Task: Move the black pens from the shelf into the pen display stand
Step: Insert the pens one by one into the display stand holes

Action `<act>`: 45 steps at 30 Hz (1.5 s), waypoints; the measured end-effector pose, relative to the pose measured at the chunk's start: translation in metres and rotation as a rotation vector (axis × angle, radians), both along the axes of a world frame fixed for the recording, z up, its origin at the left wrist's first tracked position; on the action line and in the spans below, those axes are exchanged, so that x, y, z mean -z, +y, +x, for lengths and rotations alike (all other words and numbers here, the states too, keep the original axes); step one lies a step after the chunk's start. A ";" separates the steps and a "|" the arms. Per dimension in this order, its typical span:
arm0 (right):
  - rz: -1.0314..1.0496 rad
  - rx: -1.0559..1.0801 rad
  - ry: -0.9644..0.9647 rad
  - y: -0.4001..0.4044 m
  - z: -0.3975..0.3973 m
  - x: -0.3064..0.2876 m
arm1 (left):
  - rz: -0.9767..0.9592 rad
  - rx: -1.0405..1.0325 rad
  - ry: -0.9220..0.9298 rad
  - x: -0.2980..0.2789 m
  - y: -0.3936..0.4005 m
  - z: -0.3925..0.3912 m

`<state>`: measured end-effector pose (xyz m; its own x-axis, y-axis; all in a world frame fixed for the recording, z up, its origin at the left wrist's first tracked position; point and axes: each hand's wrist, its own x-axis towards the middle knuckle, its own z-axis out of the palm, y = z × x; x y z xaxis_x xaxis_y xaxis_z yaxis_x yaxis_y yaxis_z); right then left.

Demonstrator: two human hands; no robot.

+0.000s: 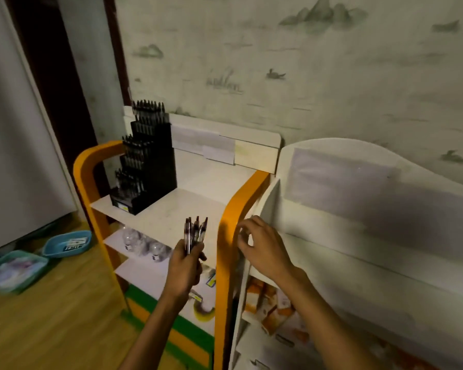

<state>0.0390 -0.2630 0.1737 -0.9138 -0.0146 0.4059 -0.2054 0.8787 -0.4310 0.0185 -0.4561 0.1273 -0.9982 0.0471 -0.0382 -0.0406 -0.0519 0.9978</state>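
Note:
A black tiered pen display stand [155,172] stands at the back left of the top white shelf [177,212], its rows filled with several black pens [147,109]. My left hand [185,268] grips a bunch of black pens [194,232] upright, in front of the shelf's near edge. My right hand [262,247] hovers by the orange side post [227,236], fingers loosely curled, and I cannot see anything in it.
A second white shelf unit [358,236] stands to the right against the patterned wall. Lower shelves hold bottles [142,244] and orange boxes [275,308]. Two blue trays [64,245] lie on the wooden floor at left.

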 end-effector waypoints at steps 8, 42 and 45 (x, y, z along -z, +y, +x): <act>-0.037 -0.084 -0.039 -0.101 -0.088 0.010 | 0.051 -0.087 0.013 0.008 -0.109 -0.079; 0.002 0.230 -0.073 -0.333 -0.414 0.038 | 0.024 0.265 -0.009 0.008 -0.328 -0.457; -0.003 0.276 -0.050 -0.351 -0.428 0.034 | 0.021 0.338 0.020 0.006 -0.336 -0.476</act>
